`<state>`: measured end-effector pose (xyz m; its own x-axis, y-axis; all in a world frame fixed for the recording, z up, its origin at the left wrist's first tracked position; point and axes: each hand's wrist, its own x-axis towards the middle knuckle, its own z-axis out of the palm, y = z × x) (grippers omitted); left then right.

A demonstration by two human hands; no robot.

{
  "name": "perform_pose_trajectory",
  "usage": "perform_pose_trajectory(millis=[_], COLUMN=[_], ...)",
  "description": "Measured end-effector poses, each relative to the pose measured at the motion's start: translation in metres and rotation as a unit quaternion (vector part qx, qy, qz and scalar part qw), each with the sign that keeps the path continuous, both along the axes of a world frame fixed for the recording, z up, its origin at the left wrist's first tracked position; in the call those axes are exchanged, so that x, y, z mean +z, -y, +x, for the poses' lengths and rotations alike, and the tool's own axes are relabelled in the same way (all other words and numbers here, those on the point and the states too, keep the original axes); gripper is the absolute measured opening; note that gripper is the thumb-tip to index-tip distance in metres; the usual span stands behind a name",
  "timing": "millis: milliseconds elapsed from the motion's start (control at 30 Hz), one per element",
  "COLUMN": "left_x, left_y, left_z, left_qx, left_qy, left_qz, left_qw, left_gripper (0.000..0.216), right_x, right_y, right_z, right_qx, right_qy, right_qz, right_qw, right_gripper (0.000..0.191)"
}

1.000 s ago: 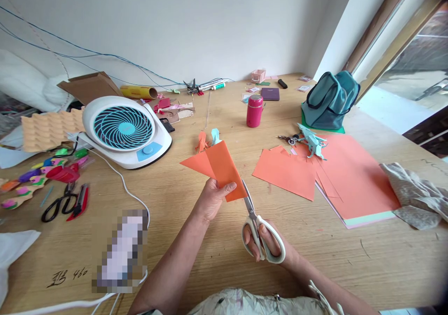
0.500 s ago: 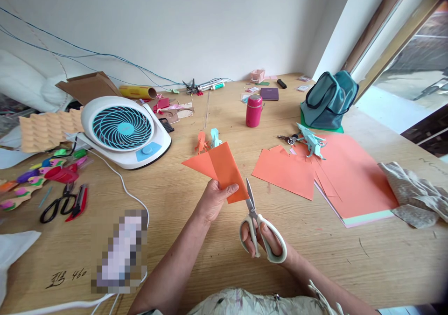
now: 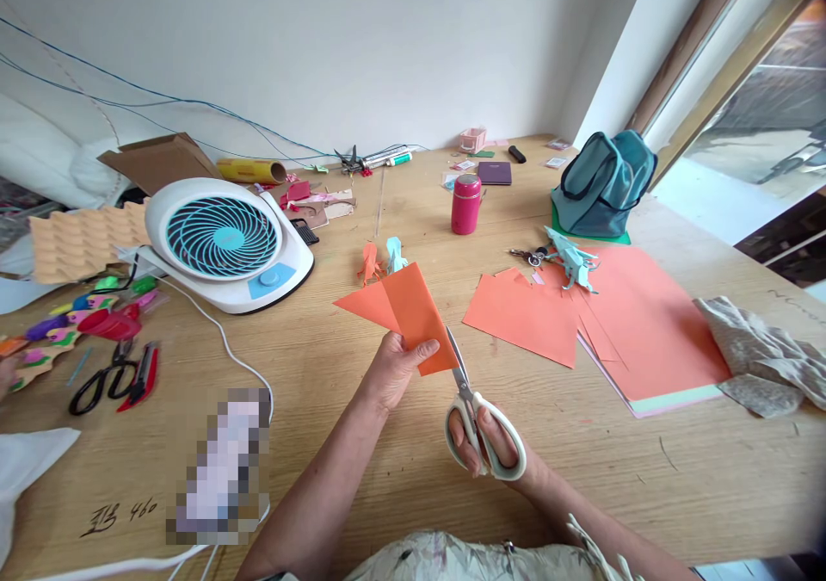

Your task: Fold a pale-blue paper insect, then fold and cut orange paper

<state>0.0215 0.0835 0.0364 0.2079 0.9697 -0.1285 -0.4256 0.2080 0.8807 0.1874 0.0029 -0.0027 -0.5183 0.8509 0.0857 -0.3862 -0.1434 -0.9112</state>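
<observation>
Pinched in my left hand [image 3: 398, 366] is a folded piece of orange paper [image 3: 416, 305], with a pointed flap reaching left and the thumb flat on its lower part. My right hand [image 3: 494, 443] grips white-handled scissors [image 3: 463, 383], fingers through both loops. Their blades point up at the paper's right edge, near the lower corner; whether the edge lies between them I cannot tell. Just beyond the paper stand an orange folded paper figure [image 3: 370, 262] and a light blue one [image 3: 395, 254]. Cut orange paper [image 3: 522, 318] lies to the right.
A white fan [image 3: 225, 241] stands left, its cord on the table. Black-handled scissors [image 3: 103, 383] and a red cutter [image 3: 140, 379] lie nearer. Rightward are stacked paper sheets [image 3: 651, 331], a blue paper insect [image 3: 571, 258], a pink flask [image 3: 465, 204], a teal bag [image 3: 603, 185] and a cloth [image 3: 761, 349].
The scissors' handles have come closer together and the blades have narrowed at the paper's edge. The paper stays nearly still in my left hand. Part of another person's hand appears at the far left edge.
</observation>
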Motion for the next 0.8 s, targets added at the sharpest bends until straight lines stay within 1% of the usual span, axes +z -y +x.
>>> perform_pose_trajectory(millis=[167,467,633,700,800], left_x=[0.002,0.0,0.001,0.002,0.002], left_y=[0.0,0.005,0.005,0.005,0.006], left_z=[0.0,0.006,0.006,0.006,0.007], left_qx=[-0.004,-0.013,-0.015,-0.013,-0.012], left_qy=[-0.002,0.008,0.008,0.011,0.017], left_qz=[0.005,0.004,0.008,0.009,0.008], left_qw=[1.0,1.0,1.0,1.0,1.0], left_gripper=[0.027,0.03,0.031,0.03,0.029], right_x=[0.001,0.008,0.018,0.017,0.01], right_y=[0.001,0.001,0.004,0.004,0.002], right_z=[-0.001,-0.005,-0.004,-0.005,-0.007], right_qx=[0.007,-0.001,-0.019,-0.022,-0.015], right_qy=[0.003,-0.049,-0.019,-0.013,-0.024], right_qz=[0.002,-0.012,-0.033,-0.042,-0.043], right_qw=[1.0,0.999,0.999,0.999,0.999], right_gripper=[0.053,0.055,0.054,0.055,0.056])
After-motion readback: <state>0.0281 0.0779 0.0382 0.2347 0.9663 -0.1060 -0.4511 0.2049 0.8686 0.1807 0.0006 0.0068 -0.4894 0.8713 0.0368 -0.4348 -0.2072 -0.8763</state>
